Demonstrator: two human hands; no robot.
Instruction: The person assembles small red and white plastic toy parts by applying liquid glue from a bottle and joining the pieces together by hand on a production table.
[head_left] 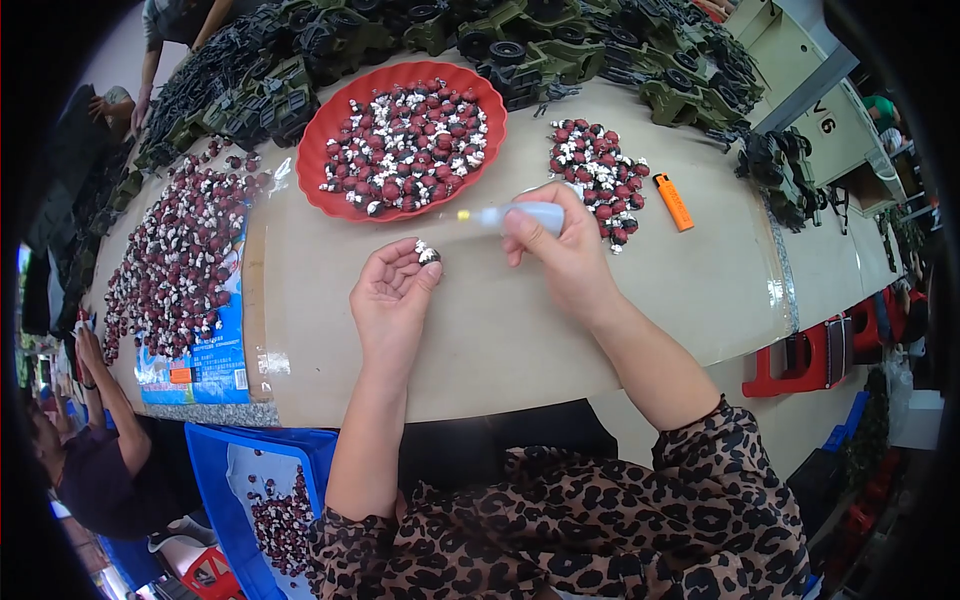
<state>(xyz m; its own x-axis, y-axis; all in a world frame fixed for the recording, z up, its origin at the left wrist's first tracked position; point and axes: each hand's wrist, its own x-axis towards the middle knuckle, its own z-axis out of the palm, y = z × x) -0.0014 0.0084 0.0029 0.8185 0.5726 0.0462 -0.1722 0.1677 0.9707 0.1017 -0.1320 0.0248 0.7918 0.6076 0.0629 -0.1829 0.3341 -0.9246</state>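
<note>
Between the thumb and fingers of my left hand (390, 300) is a small round figure piece (428, 253), white on top and dark below. My right hand (575, 260) grips a translucent squeeze bottle (492, 217) with a yellow tip. The bottle lies nearly level, its tip pointing left, above and to the right of the piece and apart from it. Beyond both hands stands a red scalloped tray (312, 180) filled with red, black and white pieces. Past my right hand, a smaller heap of the same pieces (598, 165) lies on the table.
An orange lighter (674, 203) lies right of the heap. At left, a large pile of pieces (180, 245) covers part of a blue printed sheet (215, 360). Green toy vehicles (545, 65) line the far edge. A blue bin (210, 475) holds more pieces below. A co-worker (110, 450) sits left.
</note>
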